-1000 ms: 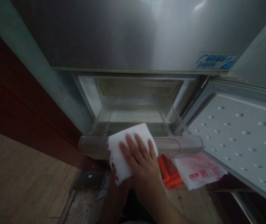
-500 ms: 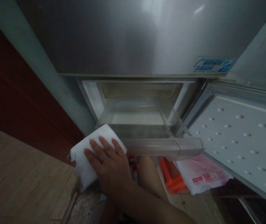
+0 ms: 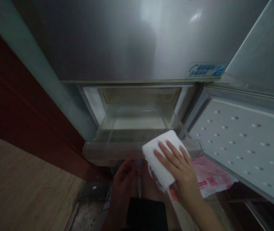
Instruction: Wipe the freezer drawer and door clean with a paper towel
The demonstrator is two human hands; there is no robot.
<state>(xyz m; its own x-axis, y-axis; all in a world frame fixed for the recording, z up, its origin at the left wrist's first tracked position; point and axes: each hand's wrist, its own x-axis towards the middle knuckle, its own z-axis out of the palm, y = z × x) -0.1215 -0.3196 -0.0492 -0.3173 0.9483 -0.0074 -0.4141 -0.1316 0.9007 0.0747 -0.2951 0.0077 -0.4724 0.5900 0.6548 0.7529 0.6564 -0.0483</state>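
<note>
My right hand [image 3: 180, 163] presses a folded white cloth [image 3: 162, 160] with a frayed left edge against the front of a clear plastic freezer drawer [image 3: 115, 150]. Its fingers lie spread over the cloth, and a ring shows on one finger. The drawer is pulled partly out of the open lower compartment, and no contents show in it. Below its front lip, my left hand [image 3: 123, 176] is dim, with curled fingers touching the underside. Some of those fingertips are hidden by the drawer.
The freezer door [image 3: 242, 138] stands swung open at the right. Above is the closed steel upper door [image 3: 103, 41]. A pink and white plastic bag [image 3: 211, 176] lies on the floor under the freezer door. A dark red wooden panel [image 3: 31, 106] rises at the left.
My right hand has carried the white cloth rightward along the drawer's front, from its left end to right of the middle. My left hand now shows more plainly under the drawer.
</note>
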